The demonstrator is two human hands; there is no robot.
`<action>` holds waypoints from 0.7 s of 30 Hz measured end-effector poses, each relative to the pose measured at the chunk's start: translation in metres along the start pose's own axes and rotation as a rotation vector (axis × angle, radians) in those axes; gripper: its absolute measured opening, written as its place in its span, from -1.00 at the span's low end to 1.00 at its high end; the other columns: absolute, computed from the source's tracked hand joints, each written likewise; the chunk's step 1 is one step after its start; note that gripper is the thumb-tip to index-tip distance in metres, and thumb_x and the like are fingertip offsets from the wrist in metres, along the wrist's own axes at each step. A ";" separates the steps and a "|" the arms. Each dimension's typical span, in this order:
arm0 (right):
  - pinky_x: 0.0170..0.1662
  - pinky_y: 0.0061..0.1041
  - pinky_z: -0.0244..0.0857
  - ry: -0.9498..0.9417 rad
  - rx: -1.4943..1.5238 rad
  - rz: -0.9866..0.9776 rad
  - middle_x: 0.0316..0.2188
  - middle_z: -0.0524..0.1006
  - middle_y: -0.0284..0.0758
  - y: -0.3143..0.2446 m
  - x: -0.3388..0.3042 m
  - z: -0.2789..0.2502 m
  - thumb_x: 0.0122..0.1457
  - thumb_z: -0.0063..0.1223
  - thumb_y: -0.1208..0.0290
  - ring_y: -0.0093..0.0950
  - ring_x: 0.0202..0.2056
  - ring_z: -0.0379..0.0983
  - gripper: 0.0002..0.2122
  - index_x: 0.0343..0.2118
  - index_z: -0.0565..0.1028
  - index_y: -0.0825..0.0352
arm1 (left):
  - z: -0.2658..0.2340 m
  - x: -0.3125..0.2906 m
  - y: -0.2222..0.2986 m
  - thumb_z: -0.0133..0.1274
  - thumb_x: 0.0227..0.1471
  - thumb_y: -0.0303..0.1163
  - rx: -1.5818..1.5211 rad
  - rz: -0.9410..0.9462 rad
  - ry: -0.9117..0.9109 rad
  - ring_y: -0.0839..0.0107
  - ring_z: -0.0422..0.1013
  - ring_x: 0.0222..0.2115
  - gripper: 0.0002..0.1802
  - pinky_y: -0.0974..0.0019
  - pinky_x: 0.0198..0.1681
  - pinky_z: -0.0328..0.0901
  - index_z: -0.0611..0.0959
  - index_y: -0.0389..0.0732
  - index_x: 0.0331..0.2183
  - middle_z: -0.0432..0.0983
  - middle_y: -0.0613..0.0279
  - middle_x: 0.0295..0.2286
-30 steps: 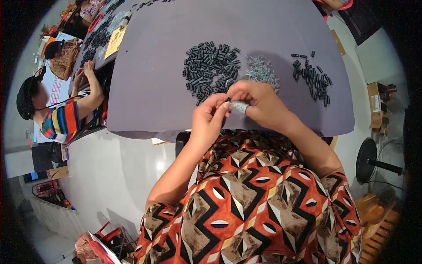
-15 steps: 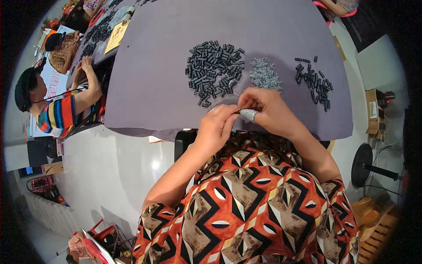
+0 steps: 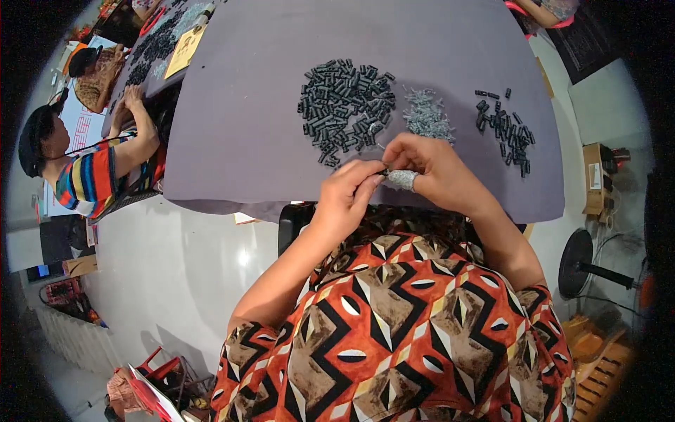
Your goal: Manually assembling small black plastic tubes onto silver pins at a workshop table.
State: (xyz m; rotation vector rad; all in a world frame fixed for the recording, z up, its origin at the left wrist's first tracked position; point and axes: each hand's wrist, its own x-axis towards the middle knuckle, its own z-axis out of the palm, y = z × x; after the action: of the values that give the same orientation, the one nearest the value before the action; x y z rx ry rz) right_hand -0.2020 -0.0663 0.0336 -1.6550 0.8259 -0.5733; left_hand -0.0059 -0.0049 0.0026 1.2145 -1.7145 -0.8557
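My left hand (image 3: 348, 193) is closed, its thumb and forefinger pinching a small black piece (image 3: 384, 172), mostly hidden by the fingertips. Right against it, my right hand (image 3: 443, 172) is closed too, fingertips meeting at the same spot; whatever they grip is too small to make out. A silvery grey wrapping (image 3: 402, 179) covers my right thumb. Just beyond my hands lies a broad pile of short black cylindrical pieces (image 3: 344, 102). Next to it is a heap of tiny silvery metal parts (image 3: 427, 116), and farther right a smaller, looser group of black pieces (image 3: 512, 137).
A grey cloth covers the table (image 3: 246, 141), its near edge by my lap. A person in a striped shirt (image 3: 98, 176) works at the left, near a yellow card (image 3: 185, 50) and more black pieces. A black round-based stand (image 3: 576, 263) is on the right.
The view has shifted slightly, so the piles sit a little higher and more to the right. My hands stay together, with only small finger movement around the black piece.
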 end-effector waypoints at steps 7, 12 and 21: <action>-0.38 -0.58 0.31 0.088 -0.079 -0.066 -0.52 0.52 -0.36 0.006 0.002 -0.002 0.04 0.12 0.60 -0.63 -0.47 0.43 -0.82 -0.27 0.43 0.41 | 0.001 0.008 0.004 0.04 0.12 -0.54 0.105 0.065 -0.018 0.41 0.41 -0.45 -0.81 0.39 -0.34 0.33 0.60 -0.33 -0.18 0.51 0.17 -0.45; -0.35 -0.47 0.37 0.237 -0.126 -0.118 -0.52 0.55 -0.22 0.005 0.004 -0.007 -0.01 0.10 0.60 -0.49 -0.47 0.51 -0.84 -0.32 0.47 0.42 | 0.009 0.016 -0.002 -0.03 0.21 -0.51 -0.185 -0.265 0.009 0.63 0.38 -0.43 -0.80 0.52 -0.33 0.32 0.57 -0.37 -0.14 0.58 0.29 -0.37; -0.20 -0.36 0.39 0.344 -0.339 -0.193 -0.42 0.55 -0.13 0.020 0.008 -0.018 -0.09 -0.01 0.65 -0.15 -0.32 0.53 -0.76 -0.29 0.51 0.42 | 0.010 0.016 -0.005 -0.06 0.22 -0.49 -0.230 -0.314 0.035 0.61 0.39 -0.43 -0.79 0.51 -0.30 0.32 0.52 -0.36 -0.12 0.57 0.25 -0.37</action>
State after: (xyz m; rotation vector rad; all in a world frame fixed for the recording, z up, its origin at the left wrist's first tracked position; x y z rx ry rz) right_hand -0.2149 -0.0857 0.0180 -1.9918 1.0624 -0.9096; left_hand -0.0162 -0.0212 -0.0023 1.3491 -1.3723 -1.1764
